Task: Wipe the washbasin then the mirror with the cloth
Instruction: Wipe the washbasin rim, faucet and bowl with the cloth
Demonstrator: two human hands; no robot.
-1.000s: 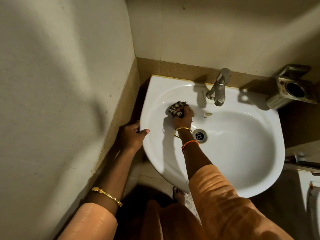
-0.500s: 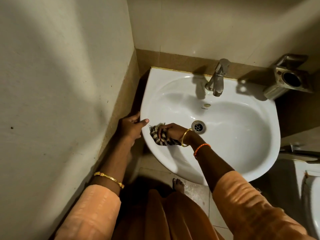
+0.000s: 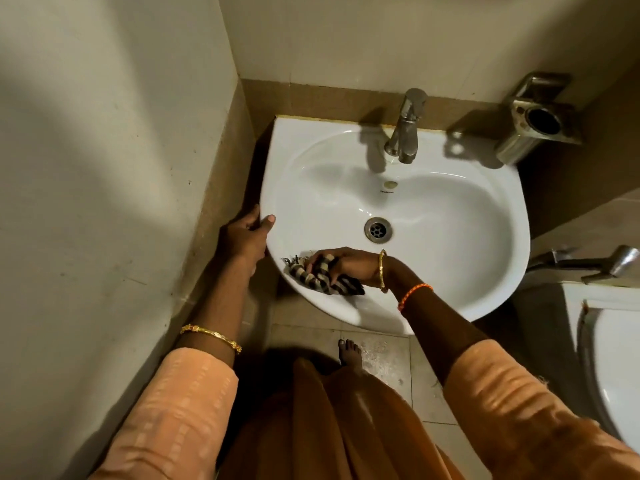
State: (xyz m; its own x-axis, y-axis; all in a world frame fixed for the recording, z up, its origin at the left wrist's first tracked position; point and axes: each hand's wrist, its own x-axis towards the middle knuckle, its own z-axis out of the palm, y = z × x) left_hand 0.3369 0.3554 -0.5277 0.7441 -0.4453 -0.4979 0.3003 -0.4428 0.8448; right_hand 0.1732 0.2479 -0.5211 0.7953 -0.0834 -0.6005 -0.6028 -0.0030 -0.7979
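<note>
A white washbasin hangs in the corner, with a drain at its middle and a steel tap at the back. My right hand grips a striped dark-and-cream cloth and presses it on the basin's near left rim. My left hand holds the basin's left edge, thumb on the rim and fingers behind it. The mirror is out of view.
A wall stands close on the left. A metal holder is fixed to the back wall at the right. A toilet with a spray handle is at the right. My bare foot stands on the tiled floor below the basin.
My right hand has carried the cloth from the basin's back left, near the tap, down along the left side to the near left rim. My left hand has stayed on the left edge.
</note>
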